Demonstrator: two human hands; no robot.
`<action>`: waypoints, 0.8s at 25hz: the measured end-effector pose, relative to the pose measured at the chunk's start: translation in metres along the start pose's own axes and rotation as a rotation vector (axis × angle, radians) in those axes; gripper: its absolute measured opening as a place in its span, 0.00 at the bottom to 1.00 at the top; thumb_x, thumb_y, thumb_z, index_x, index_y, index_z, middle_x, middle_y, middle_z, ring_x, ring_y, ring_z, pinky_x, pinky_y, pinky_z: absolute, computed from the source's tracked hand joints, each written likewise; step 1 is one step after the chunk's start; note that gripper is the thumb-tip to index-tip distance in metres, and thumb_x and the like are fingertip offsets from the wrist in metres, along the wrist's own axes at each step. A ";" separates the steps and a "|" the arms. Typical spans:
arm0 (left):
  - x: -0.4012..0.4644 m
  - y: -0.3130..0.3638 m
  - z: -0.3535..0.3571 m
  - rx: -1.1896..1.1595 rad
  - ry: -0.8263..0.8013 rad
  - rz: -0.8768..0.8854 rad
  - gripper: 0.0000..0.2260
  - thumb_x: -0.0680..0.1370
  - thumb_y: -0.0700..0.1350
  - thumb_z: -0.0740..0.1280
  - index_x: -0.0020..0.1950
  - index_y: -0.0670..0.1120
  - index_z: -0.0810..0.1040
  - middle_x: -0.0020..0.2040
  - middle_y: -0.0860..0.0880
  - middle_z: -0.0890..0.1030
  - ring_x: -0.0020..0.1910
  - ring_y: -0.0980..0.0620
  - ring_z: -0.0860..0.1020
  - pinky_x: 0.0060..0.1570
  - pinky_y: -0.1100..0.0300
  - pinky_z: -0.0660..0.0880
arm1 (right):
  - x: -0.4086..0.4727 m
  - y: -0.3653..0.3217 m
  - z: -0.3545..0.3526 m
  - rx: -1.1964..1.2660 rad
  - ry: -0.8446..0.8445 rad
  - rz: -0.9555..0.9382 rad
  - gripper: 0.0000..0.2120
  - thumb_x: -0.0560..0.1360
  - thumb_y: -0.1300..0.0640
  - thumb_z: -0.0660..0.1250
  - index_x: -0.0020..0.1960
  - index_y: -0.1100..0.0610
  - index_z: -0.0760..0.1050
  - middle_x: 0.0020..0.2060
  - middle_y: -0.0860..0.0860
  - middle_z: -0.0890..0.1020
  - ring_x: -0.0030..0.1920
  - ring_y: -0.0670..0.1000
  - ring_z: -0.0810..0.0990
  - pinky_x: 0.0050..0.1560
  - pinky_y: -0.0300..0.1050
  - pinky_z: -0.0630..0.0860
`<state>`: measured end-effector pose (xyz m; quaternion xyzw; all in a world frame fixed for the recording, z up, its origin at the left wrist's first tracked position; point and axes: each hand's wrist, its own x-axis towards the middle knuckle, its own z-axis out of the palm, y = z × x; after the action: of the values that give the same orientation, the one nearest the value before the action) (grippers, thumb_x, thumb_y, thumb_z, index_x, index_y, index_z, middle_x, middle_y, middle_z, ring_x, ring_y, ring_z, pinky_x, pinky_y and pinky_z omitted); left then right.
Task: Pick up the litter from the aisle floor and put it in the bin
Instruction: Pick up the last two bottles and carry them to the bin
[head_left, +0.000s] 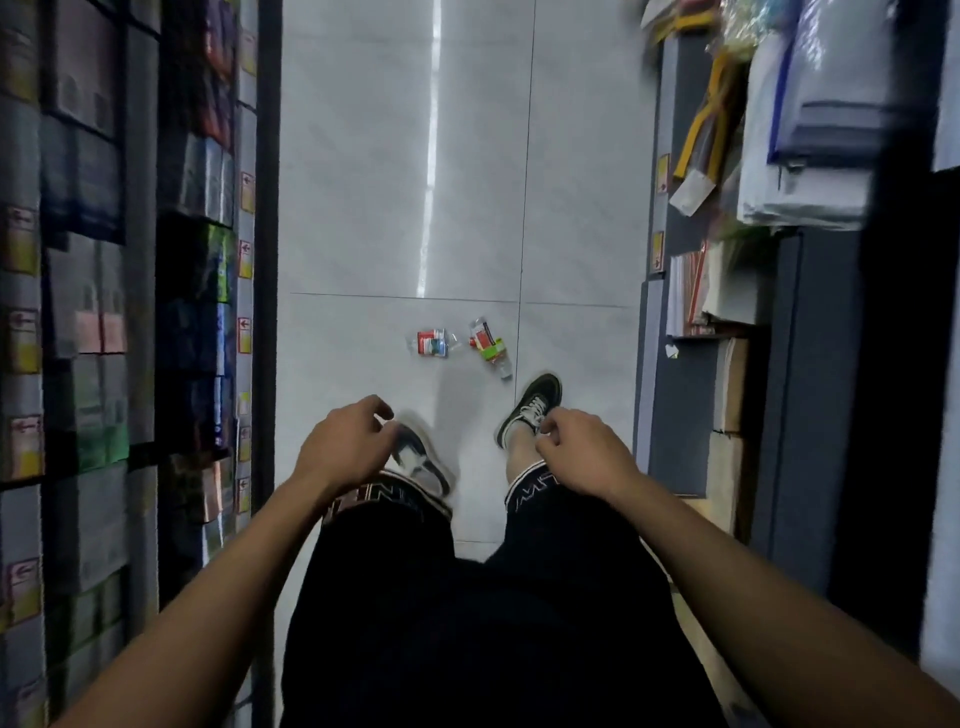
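Two crushed clear plastic bottles lie on the pale tiled aisle floor just ahead of my feet. The left bottle (432, 343) has a red and blue label. The right bottle (488, 345) has a red and green label and lies at an angle, its neck toward my right shoe. My left hand (345, 444) hangs over my left knee with fingers loosely curled and nothing in it. My right hand (582, 449) hangs over my right knee, likewise curled and holding nothing. Both hands are well above and short of the bottles. No bin is in view.
Stocked shelves (156, 312) wall the aisle on the left. Shelving with stationery and plastic bags (753, 208) stands on the right. My shoes (530, 408) stand on the tiled floor (389, 182), which stretches ahead between the shelves.
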<state>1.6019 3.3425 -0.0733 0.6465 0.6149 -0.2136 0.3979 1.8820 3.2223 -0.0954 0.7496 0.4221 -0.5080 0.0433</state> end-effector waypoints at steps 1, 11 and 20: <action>0.025 0.003 0.008 -0.022 -0.022 0.001 0.16 0.74 0.59 0.60 0.56 0.54 0.79 0.51 0.51 0.85 0.50 0.45 0.81 0.48 0.52 0.76 | 0.023 -0.001 0.007 0.026 -0.020 0.031 0.09 0.77 0.49 0.62 0.51 0.50 0.78 0.45 0.47 0.80 0.48 0.53 0.80 0.48 0.50 0.79; 0.397 -0.077 0.226 0.072 -0.171 0.014 0.21 0.74 0.47 0.67 0.66 0.46 0.74 0.56 0.45 0.81 0.54 0.44 0.79 0.54 0.51 0.77 | 0.385 0.066 0.212 0.144 -0.026 0.306 0.15 0.75 0.53 0.65 0.58 0.59 0.78 0.55 0.57 0.82 0.55 0.61 0.80 0.53 0.50 0.78; 0.621 -0.168 0.366 0.577 0.030 0.340 0.43 0.64 0.43 0.78 0.75 0.48 0.62 0.69 0.39 0.66 0.67 0.35 0.66 0.66 0.40 0.66 | 0.600 0.146 0.357 0.016 0.209 0.362 0.39 0.70 0.49 0.72 0.74 0.61 0.60 0.67 0.59 0.68 0.66 0.62 0.68 0.62 0.56 0.71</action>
<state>1.6126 3.4338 -0.8081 0.8288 0.4182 -0.3002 0.2193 1.7991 3.3059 -0.7989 0.8622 0.2786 -0.4147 0.0839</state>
